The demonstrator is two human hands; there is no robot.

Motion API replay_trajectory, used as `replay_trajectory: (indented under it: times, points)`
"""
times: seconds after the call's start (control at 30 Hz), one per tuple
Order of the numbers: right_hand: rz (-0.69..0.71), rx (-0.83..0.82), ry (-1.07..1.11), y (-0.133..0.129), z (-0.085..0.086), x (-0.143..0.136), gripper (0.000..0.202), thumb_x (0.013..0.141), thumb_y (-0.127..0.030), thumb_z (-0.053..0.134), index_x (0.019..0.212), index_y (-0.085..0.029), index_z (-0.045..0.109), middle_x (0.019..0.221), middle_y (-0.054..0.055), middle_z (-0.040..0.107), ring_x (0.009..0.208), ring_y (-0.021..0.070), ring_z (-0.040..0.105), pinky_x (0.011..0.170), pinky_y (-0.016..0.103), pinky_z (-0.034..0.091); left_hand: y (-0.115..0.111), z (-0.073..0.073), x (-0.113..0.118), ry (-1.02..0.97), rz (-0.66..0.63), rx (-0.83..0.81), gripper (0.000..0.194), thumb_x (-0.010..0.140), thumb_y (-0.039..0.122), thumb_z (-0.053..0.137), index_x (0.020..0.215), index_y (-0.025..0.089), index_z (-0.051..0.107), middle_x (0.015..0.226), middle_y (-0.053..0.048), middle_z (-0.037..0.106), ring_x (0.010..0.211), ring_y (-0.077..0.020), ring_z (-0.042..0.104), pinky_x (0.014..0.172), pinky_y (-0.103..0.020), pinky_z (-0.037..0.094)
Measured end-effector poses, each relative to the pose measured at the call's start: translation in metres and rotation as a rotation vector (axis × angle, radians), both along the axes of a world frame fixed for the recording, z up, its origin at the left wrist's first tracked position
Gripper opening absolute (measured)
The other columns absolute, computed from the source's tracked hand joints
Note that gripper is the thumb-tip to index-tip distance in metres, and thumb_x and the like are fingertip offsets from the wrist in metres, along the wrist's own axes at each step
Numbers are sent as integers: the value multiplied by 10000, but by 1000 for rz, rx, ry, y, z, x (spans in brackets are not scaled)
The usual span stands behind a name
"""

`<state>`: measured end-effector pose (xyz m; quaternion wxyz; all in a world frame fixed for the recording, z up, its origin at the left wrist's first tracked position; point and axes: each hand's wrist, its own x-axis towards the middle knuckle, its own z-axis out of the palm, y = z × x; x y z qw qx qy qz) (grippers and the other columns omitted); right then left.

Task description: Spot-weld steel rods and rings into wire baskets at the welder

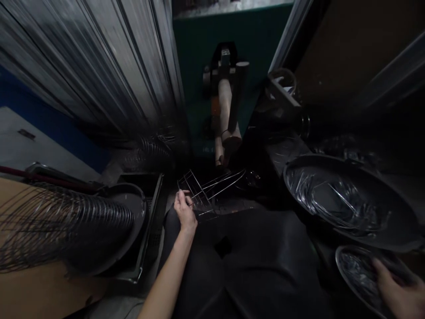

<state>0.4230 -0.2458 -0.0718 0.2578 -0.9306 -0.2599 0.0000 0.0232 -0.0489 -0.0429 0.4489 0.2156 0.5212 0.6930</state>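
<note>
The left hand [184, 212] pinches a wire frame [203, 191] by one side, which leaves its prongs free beneath the machine [227, 108]. The small bowl [338, 265] sits within the right hand's [400, 290] reach; blur hides whether those fingers grasp anything.

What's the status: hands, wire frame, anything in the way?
Left hand holding wire frame. Right hand at small bowl, grip blurred. Pale machine rod ahead.

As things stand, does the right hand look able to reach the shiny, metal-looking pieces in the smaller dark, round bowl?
Probably yes: the bare right hand is over the smaller bowl's right side, and nothing visible blocks the shiny pieces; blur hides whether it touches them.
</note>
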Motion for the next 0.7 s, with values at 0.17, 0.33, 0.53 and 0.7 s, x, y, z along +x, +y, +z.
replay_trajectory:
  times: [0.17,0.33,0.53,0.7]
  points:
    - [137,538,783,77,60,-111,440,458,-441,810,790,-226,617,771,61,663,744,246,638,681,367,513,2,1,2,-2,13,0,342,807,498,534,748,161,517,432,103,263,354,-31,202,370,-148,154]
    - [285,624,1440,152,61,-197,447,439,-300,863,785,-135,634,730,49,666,681,125,627,601,182,504,1,6,2,-21,10,8,353,784,511,561,749,162,518,431,106,256,350,-30,193,363,-150,139]
    - [244,653,1568,195,71,-237,322,499,-256,850,691,-131,624,604,1,605,541,72,555,424,123,419,3,5,-5,-65,10,-10,369,769,530,575,759,165,516,439,108,252,355,-30,179,358,-147,143]
    - [249,683,1529,200,85,-245,428,427,-318,882,733,-141,641,642,-19,614,535,63,528,405,127,387,8,3,-6,-14,7,-11,376,782,540,555,750,168,516,450,101,255,373,-37,199,358,-142,168]
